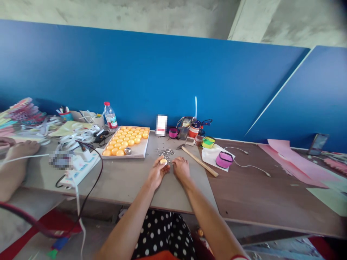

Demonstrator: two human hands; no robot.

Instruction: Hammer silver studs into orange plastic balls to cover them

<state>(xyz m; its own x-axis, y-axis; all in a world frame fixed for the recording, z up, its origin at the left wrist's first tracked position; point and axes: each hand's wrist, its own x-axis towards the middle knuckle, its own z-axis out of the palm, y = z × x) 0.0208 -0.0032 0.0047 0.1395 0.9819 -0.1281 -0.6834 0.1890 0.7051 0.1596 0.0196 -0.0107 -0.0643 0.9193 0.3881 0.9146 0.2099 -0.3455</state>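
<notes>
My left hand is closed around a small yellow ball held just above the grey table. My right hand rests beside it with fingers curled, fingertips close to the ball; what they pinch, if anything, is too small to make out. A pile of small metal pieces lies just beyond both hands. A white tray of several yellow balls sits to the left of the pile. A wooden-handled hammer lies to the right.
A power strip with cables and a water bottle are at the left. A pink pouch, small jars and a white cable lie right. Another person's arm rests at far left. A blue partition stands behind.
</notes>
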